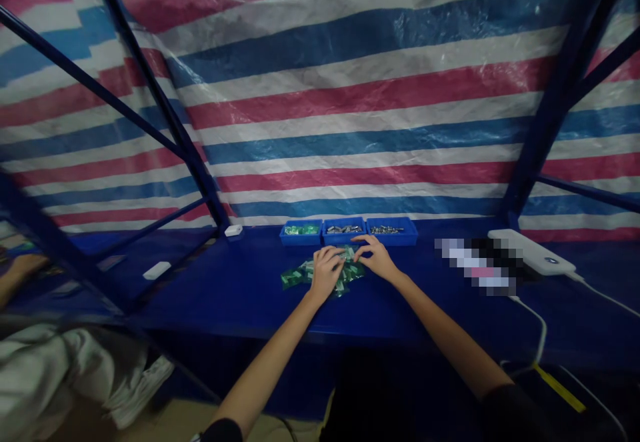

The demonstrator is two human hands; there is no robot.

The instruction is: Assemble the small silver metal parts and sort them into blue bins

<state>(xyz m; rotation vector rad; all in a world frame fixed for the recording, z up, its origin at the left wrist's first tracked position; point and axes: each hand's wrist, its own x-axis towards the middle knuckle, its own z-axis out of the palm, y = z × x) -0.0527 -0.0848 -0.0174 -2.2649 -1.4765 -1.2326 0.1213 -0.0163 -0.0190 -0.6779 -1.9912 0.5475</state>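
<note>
Small green-and-clear plastic bags (296, 275) lie in a loose pile on the blue table (225, 302). My left hand (326, 272) is over the pile, its fingers curled and closed on the edge of one small plastic bag (349, 251). From the other side my right hand (377, 259) pinches the same bag between thumb and forefinger, its other fingers raised. What is inside the bag is too small to make out. Just behind the hands is a blue bin (345, 237) of small metal parts.
A left bin (301, 239) holds green packets, a right bin (395, 237) more metal parts. A white power bank (533, 253) with a cable lies right, beside a blurred-out object. A small white box (233, 231) stands back left. Another person's hand (27, 265) shows far left.
</note>
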